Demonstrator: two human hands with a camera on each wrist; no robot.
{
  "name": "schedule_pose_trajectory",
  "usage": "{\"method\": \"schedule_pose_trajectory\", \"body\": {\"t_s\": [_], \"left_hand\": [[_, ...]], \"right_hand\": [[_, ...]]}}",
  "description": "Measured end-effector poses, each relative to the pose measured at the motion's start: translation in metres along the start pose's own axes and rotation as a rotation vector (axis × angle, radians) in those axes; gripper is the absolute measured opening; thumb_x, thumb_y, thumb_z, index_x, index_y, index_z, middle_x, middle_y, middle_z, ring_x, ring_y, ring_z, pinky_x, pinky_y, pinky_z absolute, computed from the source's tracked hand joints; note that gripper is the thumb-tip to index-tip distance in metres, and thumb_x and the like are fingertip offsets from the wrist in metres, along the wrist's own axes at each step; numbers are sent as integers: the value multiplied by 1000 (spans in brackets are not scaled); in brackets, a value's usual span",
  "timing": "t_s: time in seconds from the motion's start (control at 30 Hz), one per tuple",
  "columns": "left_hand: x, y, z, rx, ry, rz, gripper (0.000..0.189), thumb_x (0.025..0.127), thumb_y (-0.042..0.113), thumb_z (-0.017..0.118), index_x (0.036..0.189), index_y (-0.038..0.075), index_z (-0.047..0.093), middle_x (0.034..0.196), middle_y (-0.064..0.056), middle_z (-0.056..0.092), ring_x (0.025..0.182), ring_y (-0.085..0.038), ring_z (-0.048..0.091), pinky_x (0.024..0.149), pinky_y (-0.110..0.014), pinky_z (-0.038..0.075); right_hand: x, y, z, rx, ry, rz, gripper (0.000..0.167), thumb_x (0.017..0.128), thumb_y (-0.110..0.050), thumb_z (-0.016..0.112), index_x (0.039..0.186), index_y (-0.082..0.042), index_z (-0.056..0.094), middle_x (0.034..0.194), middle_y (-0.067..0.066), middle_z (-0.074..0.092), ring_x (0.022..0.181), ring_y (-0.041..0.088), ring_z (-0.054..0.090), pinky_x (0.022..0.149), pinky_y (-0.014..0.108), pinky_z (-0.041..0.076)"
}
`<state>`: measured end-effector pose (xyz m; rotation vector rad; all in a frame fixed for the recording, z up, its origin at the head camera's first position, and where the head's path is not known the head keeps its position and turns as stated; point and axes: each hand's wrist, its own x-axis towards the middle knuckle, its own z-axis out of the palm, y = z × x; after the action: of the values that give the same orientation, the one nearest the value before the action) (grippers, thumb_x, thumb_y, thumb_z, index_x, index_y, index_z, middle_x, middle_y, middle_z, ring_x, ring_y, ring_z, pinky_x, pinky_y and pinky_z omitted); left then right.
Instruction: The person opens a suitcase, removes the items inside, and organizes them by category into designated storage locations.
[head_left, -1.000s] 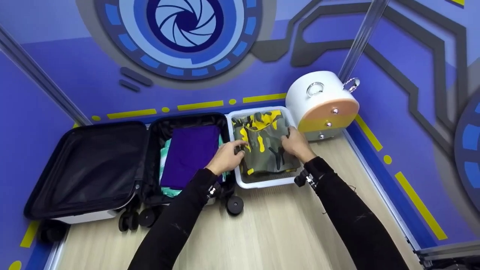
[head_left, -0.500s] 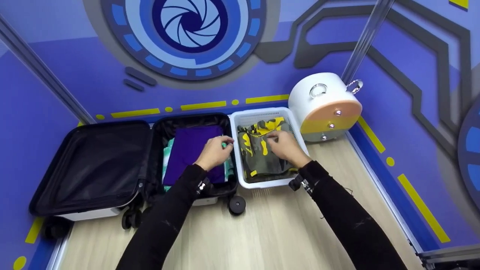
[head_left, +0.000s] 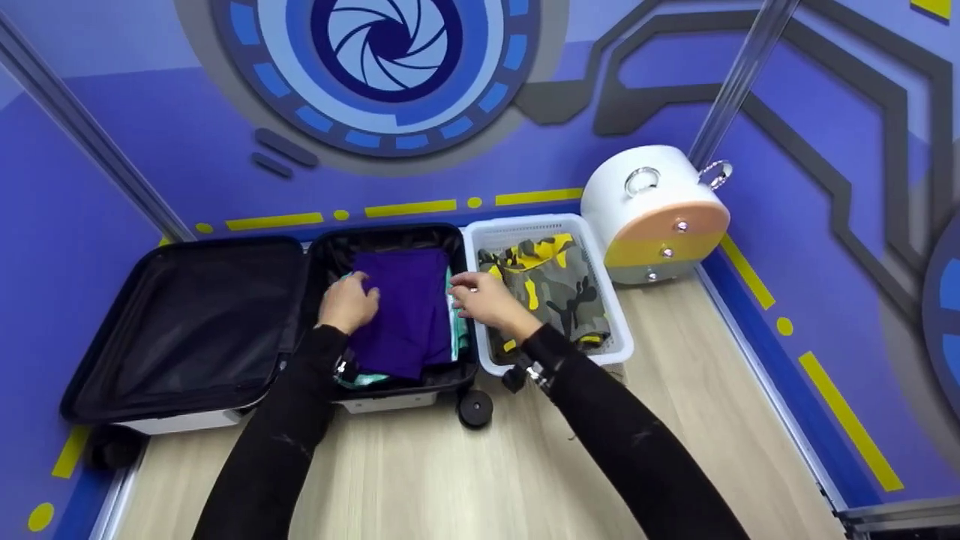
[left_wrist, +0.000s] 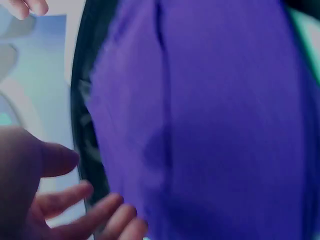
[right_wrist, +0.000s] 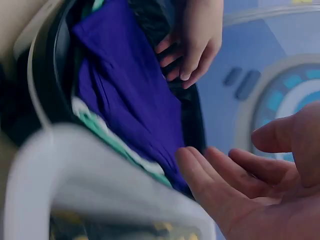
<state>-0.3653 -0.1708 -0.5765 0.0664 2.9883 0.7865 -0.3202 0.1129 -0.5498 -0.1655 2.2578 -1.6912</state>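
Note:
A folded purple garment (head_left: 397, 307) lies in the right half of an open black suitcase (head_left: 322, 262), on top of a green and white cloth (head_left: 457, 334). Over the garment's left edge is my left hand (head_left: 349, 302), its fingers loosely bent and holding nothing. My right hand (head_left: 491, 301) hovers above the shared edge of suitcase and basket, with relaxed fingers and nothing in them. Below and right of it, a folded camouflage garment (head_left: 577, 292) in grey, black and yellow lies in the white basket (head_left: 622, 337). In the right wrist view both hands appear apart from the purple garment (right_wrist: 130, 95).
The suitcase's other half (head_left: 195, 330) lies spread out at the left. A white rounded drawer box (head_left: 652, 210) with an orange, yellow and grey front stands right of the basket. Patterned blue panels (head_left: 465, 172) rise behind. Suitcase wheels (head_left: 475, 409) stick out in front.
Both hands have let go of the camouflage garment and moved left, the left one across to the purple garment's far side. The camouflage garment sits slightly lower in the basket.

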Motion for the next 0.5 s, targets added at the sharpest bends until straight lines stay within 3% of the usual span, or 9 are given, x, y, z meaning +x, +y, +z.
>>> {"method": "schedule_pose_trajectory", "body": {"t_s": [0.1, 0.23, 0.37, 0.5], "left_hand": [[-2, -12, -2, 46, -28, -74, 55, 110, 30, 57, 153, -5, 59, 150, -35, 63, 140, -54, 60, 119, -64, 48], [-6, -22, -6, 66, -85, -140, 59, 111, 36, 55, 149, -9, 60, 147, -38, 62, 137, -58, 60, 115, -66, 50], [-10, -27, -9, 61, -104, -181, 61, 112, 38, 53, 148, -11, 60, 147, -38, 61, 138, -58, 60, 114, -67, 50], [-9, -29, -7, 29, -114, -209, 58, 112, 41, 53, 137, -9, 66, 140, -37, 67, 128, -54, 66, 106, -64, 55]], "right_hand": [[9, 2, 16, -41, 1, 51, 48, 116, -19, 52, 158, 3, 53, 155, 24, 62, 135, 42, 68, 109, 44, 60], [17, 5, 33, -192, 46, 110, 59, 112, -24, 53, 164, 2, 46, 158, 22, 61, 144, 35, 62, 119, 46, 52], [23, 7, 45, -273, 42, 159, 66, 112, -27, 53, 169, 2, 37, 168, 22, 52, 157, 34, 50, 130, 47, 42], [27, 7, 51, -314, 39, 168, 65, 114, -26, 52, 169, 3, 35, 175, 22, 42, 164, 36, 41, 134, 48, 36]]}}
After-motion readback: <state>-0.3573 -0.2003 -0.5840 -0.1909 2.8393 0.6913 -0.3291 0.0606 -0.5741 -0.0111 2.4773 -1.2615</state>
